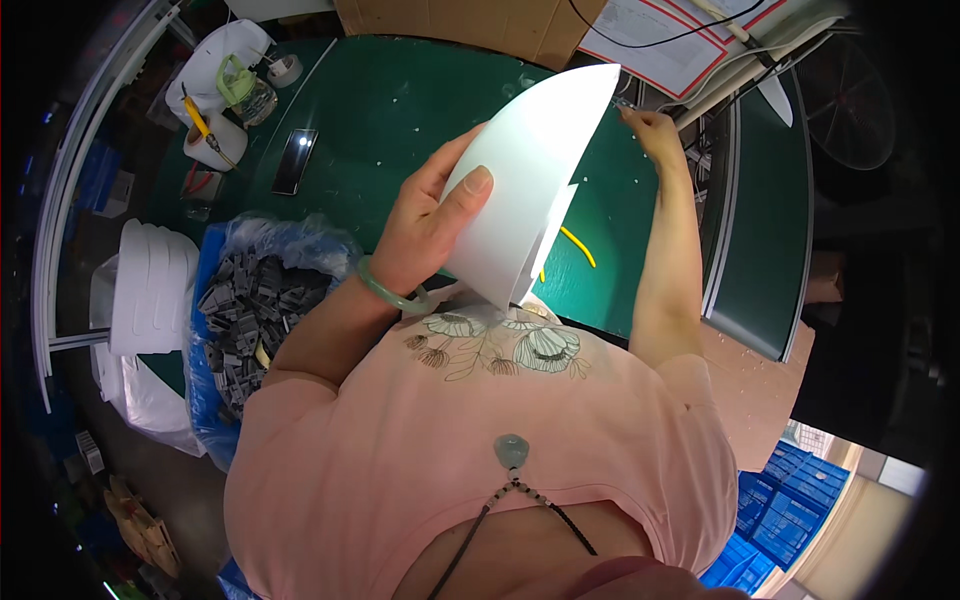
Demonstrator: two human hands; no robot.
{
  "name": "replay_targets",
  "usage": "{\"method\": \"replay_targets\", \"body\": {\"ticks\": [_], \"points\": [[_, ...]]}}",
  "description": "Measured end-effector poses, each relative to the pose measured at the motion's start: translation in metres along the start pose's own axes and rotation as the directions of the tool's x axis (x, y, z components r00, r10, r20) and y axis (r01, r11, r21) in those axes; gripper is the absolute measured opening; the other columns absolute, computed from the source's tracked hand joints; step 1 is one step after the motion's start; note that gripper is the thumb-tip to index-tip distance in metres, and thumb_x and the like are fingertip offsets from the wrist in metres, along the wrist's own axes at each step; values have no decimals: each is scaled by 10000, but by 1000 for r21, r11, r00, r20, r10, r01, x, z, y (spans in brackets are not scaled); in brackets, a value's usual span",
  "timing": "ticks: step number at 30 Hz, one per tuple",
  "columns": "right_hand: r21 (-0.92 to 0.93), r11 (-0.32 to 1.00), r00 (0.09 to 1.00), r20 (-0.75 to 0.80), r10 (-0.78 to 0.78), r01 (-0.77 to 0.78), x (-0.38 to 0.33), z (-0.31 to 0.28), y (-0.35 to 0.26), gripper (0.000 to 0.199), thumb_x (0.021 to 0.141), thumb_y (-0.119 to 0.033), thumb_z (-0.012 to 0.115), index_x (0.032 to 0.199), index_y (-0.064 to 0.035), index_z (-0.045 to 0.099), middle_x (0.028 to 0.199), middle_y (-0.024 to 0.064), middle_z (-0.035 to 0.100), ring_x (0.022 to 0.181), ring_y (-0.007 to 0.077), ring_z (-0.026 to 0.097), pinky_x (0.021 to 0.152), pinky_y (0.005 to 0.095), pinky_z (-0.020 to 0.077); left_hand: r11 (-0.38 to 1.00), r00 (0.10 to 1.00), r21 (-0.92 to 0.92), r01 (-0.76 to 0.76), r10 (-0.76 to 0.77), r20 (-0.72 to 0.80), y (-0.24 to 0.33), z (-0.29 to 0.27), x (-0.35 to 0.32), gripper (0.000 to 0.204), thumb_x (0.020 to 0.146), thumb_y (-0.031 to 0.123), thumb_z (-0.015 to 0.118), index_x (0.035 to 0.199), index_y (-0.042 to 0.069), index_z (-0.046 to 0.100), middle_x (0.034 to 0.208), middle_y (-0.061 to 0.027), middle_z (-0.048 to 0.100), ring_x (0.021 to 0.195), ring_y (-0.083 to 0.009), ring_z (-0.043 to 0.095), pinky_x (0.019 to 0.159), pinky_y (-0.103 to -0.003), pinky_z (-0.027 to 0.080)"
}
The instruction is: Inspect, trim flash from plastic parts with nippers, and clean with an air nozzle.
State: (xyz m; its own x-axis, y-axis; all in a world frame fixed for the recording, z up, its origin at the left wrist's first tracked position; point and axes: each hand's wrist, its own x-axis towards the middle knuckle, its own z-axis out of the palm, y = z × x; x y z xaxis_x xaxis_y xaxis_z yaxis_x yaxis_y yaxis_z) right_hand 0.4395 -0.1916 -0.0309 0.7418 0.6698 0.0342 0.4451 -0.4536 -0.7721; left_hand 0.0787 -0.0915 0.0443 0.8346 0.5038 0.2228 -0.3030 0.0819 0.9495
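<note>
White curved plastic shell [530, 150] stands in the left hand [430, 215], held up above the near part of the green worktable [400, 85], its pointed tip toward the far right and its narrow lower end close to the person's chest. The left hand grips the shell from the left, thumb pressed flat on the outer face and the fingers mostly hidden behind it. The right hand [652, 132] reaches out to the far right edge of the table, fingers bent close together beside a small shiny object too small to identify; whether they hold it, I cannot tell. A pale green bangle [390, 288] circles the left wrist, above a pink shirt [450, 420] with a flower print. Just right of the shell, partly hidden by it, a yellow-handled tool [579, 247] lies on the table. Left of the left hand lies a dark smartphone [296, 162]; farther left are a yellow-handled pen-shaped tool [196, 115], a white roll [215, 146] and a clear bottle with a light green lid [240, 85]. Nearer the person, a blue crate [212, 243] lined with clear plastic holds many dark grey parts [235, 345], with stacked white curved pieces [155, 285] on its left. Beyond the table's far edge stands a cardboard box [470, 25], and blue crates [790, 500] sit at the lower right
</note>
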Motion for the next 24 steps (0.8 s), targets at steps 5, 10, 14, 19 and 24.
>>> {"method": "replay_targets", "body": {"ticks": [5,10,14,19,24], "points": [[454,833,949,-175,-263,314,-88,25,-87,271,927,-225,591,1010,20,674,643,-89,470,571,-3,354,515,188,253,1000,984,-5,-20,18,-179,-12,-15,2,488,961,250,520,1357,-9,402,1218,-102,556,1084,-120,517,927,-257,411],[278,664,720,-225,-657,694,-159,57,-114,246,882,-175,641,982,50,654,661,26,506,567,97,417,502,232,307,1000,984,-6,3,-4,-180,-12,-16,7,489,964,261,513,1356,-11,401,1217,-101,555,1083,-117,516,920,-256,413],[219,623,660,-214,-721,751,-161,62,-113,209,859,-130,660,994,29,665,627,28,483,537,111,408,479,244,303,1000,988,1,-22,21,-156,-16,-14,12,493,964,269,514,1353,-11,402,1208,-98,559,1069,-116,524,906,-252,421],[168,644,665,-204,-718,747,-154,51,-116,184,862,-100,650,987,35,664,623,26,478,536,108,401,475,243,297,1000,993,12,1,1,-118,-13,-10,11,502,962,273,519,1355,-14,397,1210,-101,558,1069,-121,528,905,-255,426],[143,744,754,-226,-617,652,-133,36,-111,199,892,-129,626,989,41,664,657,28,514,579,94,441,522,227,333,997,996,63,-38,43,-75,-14,-5,4,513,960,274,521,1362,-15,386,1204,-109,562,1057,-123,538,892,-252,435]]}}
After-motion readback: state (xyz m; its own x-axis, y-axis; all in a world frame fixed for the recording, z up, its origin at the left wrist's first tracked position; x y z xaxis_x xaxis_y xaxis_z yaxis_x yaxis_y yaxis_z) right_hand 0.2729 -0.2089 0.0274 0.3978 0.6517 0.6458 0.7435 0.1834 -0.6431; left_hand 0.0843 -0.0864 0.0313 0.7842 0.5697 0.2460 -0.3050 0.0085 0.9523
